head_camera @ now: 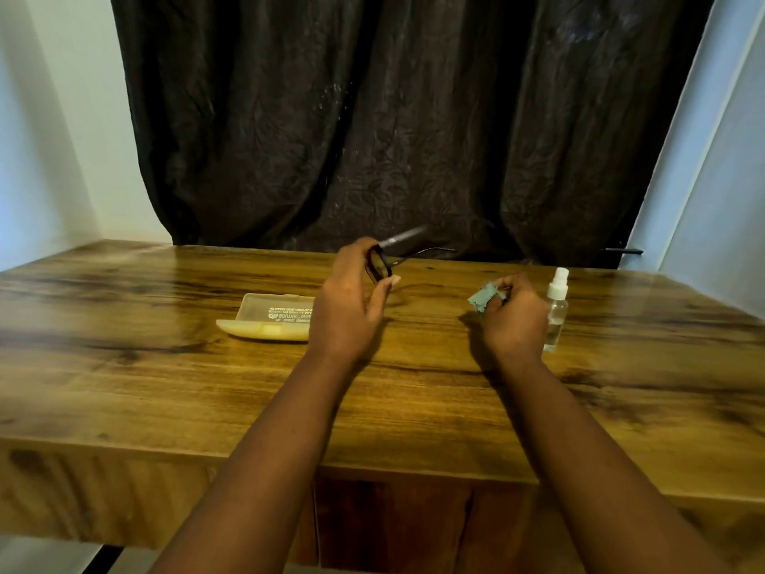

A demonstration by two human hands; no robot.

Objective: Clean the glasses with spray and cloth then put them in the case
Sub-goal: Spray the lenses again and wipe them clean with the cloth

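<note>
Status: looks mid-clean, prob at or near the wipe step, can't confirm whether lenses were sprayed. Left hand (352, 300) holds the glasses (383, 263) up off the table (165, 387), fingers curled round the frame front, thumb under, temples open and pointing away toward the curtain (372, 118); frames are motion-blurred so lens state unreadable. Right hand (513, 314) pinches the teal cloth (484, 298) bunched in its fingertips, held apart from the glasses, not touching them. Spray bottle (556, 308) stands upright on the table just right of the right hand, nobody holding it. Case (269, 321) lies open on the table left of the left hand, partly hidden behind it, nothing visible inside. Left to do: wipe (or finish wiping), fold temples, glasses into case, close it. Both forearms stretched fwd over the table edge, wrists raised.
</note>
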